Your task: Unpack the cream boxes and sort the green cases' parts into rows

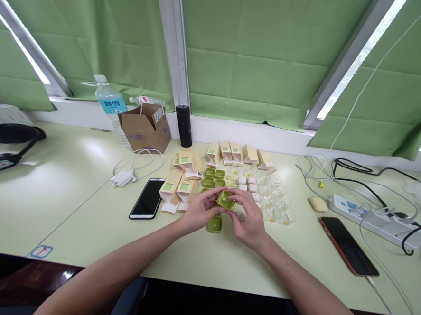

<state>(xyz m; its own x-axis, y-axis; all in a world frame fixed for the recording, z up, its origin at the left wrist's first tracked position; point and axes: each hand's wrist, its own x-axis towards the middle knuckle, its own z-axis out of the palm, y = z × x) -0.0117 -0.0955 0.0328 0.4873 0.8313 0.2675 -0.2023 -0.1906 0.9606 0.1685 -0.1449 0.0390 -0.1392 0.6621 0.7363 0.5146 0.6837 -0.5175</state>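
My left hand (203,208) and my right hand (245,215) both grip a small green square cup (226,201), tilted so its inside faces me. Something small seems to sit in its bottom, too small to name. Just below, another green cup (215,224) stands on the table. Several more green cups (220,174) are lined up beyond my hands, partly hidden by them. Beside those are small pale yellow pieces (230,178), white and pinkish blocks (252,180) and clear plastic covers (275,199).
Folded cardboard boxes (191,162) stand left and behind. A white-edged phone (148,199) lies at left; another phone (349,246) and a power strip (374,220) with cables are at right. A brown carton (146,130), water bottle (110,101) and black cylinder (184,126) stand at the back.
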